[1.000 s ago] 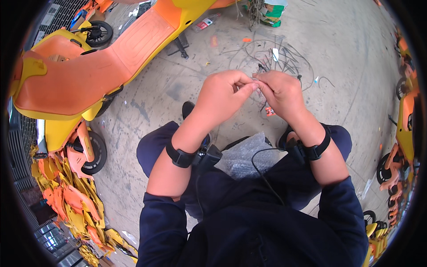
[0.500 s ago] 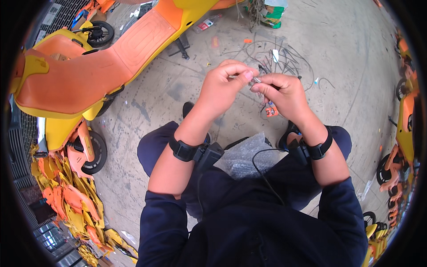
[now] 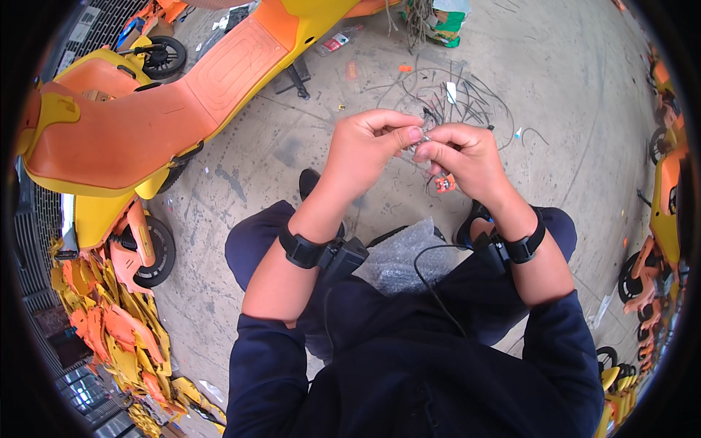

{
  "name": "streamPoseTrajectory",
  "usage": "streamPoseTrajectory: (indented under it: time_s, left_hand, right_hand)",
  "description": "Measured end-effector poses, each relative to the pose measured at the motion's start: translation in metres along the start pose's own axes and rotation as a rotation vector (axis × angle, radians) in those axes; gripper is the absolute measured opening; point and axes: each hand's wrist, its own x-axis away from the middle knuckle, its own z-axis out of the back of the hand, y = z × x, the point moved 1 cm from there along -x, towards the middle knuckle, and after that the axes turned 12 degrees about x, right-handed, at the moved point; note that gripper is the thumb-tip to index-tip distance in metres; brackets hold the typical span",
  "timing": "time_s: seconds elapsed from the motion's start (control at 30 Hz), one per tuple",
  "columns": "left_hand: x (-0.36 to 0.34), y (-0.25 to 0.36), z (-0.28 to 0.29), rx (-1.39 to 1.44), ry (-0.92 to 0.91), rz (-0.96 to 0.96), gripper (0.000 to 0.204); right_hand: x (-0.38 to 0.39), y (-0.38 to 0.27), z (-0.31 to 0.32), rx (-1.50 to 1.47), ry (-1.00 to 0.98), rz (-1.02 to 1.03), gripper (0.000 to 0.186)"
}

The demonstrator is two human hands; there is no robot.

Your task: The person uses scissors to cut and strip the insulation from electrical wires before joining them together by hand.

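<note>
My left hand (image 3: 371, 153) and my right hand (image 3: 469, 159) meet in front of me, fingertips pinched almost together. Between them is a small silvery piece (image 3: 426, 137), too small to name and mostly covered by fingers and thumbs. Thumb and forefinger are closed on each hand. Just under my right hand shows a small orange piece with dark marks (image 3: 445, 182); whether the hand holds it or it lies lower down cannot be made out. Beyond the hands, a loose tangle of dark cables (image 3: 475, 98) lies on the concrete floor.
A yellow and orange scooter (image 3: 139, 135) stands at the left, above a heap of yellow and orange body panels (image 3: 120, 328). Bubble wrap (image 3: 401, 259) lies between my legs. A green and white sack (image 3: 447, 25) is at the far side. More scooters (image 3: 664, 190) line the right.
My left hand has shifted slightly down and toward the right hand, its fingers changing their pinch. The right hand stays nearly in place.
</note>
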Motion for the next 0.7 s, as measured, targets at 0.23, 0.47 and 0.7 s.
streamPoseTrajectory:
  time_s: [0.23, 0.47, 0.7]
  left_hand:
    - [0.004, -0.001, -0.008, -0.175, -0.099, -0.078, 0.026]
    - [0.006, -0.007, -0.009, -0.168, -0.037, -0.001, 0.023]
    - [0.002, -0.004, -0.010, -0.638, -0.013, -0.403, 0.008]
  right_hand:
    - [-0.006, 0.006, 0.002, -0.153, 0.080, -0.147, 0.017]
    - [-0.005, 0.001, -0.008, -0.008, 0.161, -0.187, 0.021]
    - [-0.010, 0.008, 0.006, -0.264, -0.129, -0.341, 0.034]
